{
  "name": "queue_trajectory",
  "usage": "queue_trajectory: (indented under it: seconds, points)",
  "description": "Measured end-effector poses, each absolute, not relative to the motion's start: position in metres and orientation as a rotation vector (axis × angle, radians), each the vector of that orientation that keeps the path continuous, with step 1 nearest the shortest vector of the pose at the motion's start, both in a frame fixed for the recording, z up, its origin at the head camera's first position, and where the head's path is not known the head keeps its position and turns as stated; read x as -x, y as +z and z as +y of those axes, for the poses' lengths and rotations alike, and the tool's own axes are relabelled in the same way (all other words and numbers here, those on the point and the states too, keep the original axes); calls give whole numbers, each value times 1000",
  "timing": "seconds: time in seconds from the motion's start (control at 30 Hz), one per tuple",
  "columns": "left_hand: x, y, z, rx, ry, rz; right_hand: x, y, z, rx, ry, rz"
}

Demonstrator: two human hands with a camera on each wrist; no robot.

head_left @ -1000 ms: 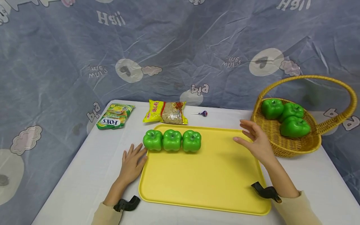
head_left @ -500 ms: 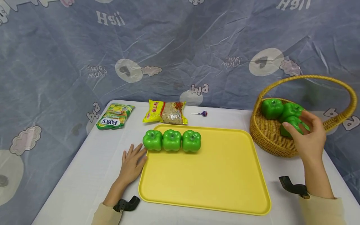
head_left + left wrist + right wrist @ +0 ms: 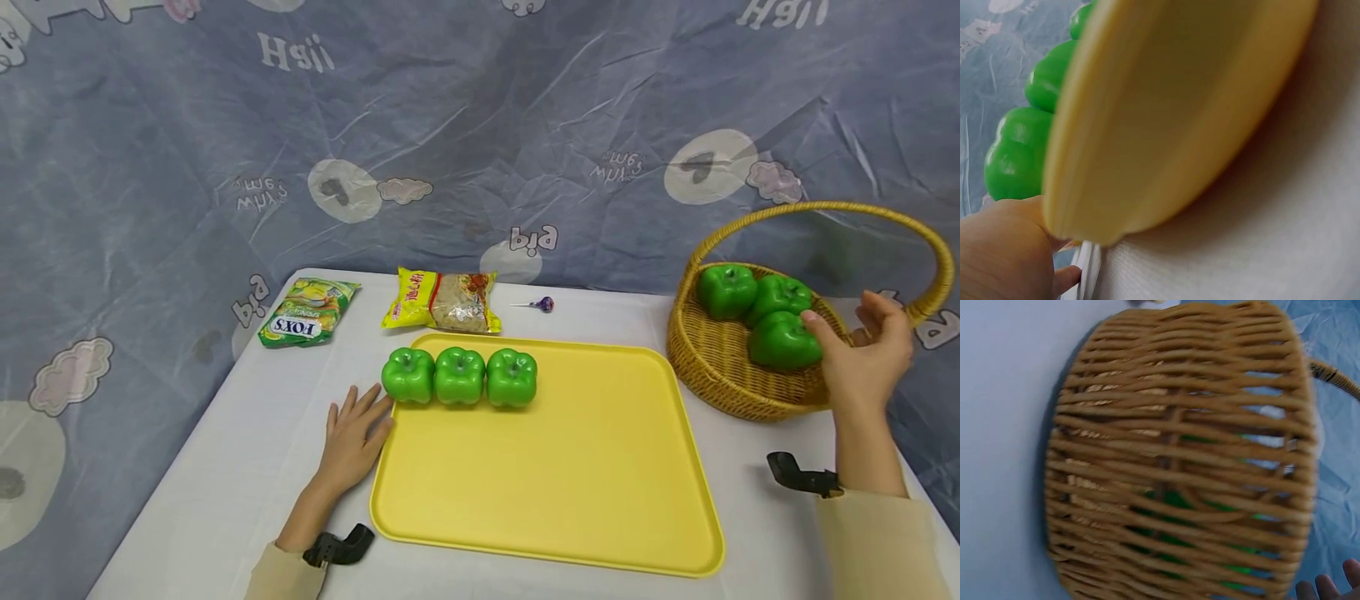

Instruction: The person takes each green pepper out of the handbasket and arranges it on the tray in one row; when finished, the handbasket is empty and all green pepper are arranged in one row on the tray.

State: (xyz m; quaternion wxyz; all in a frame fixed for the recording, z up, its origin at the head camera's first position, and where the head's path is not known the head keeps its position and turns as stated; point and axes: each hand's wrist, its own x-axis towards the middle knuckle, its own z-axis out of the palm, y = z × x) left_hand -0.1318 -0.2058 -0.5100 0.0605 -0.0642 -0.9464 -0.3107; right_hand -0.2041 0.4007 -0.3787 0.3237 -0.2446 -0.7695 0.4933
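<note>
My left hand rests on the white table with fingers spread, its index finger and thumb at the left edge of a yellow tray. On that tray, three green bell peppers stand in a row along the upper left. My right hand hovers at the right side of a wicker basket, thumb apart from the bent fingers. Its thumb tip overlaps the nearest pepper in the head view. Two more peppers lie behind that one. In the right wrist view, fingertips show beside the basket's rim.
Behind the tray lie a green FOX'S candy bag, a yellow food packet and a lollipop. The basket's tall arched handle rises over its opening. A printed grey-blue cloth hangs behind the table.
My right hand has moved right from above the tray's right edge, across the basket's front pepper, to the basket's right side. The left hand and the peppers have stayed in place.
</note>
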Motion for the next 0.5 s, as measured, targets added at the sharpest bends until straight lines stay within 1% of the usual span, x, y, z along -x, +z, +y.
queue_trajectory:
  seconds: [0.3,0.5]
  points:
    - [132,-511,-205,186,-947,-2865,219,-403,418,757,1460,-2023]
    - [132,-510,-206,189,-940,-2864,224,-408,420,798,1472,-2061]
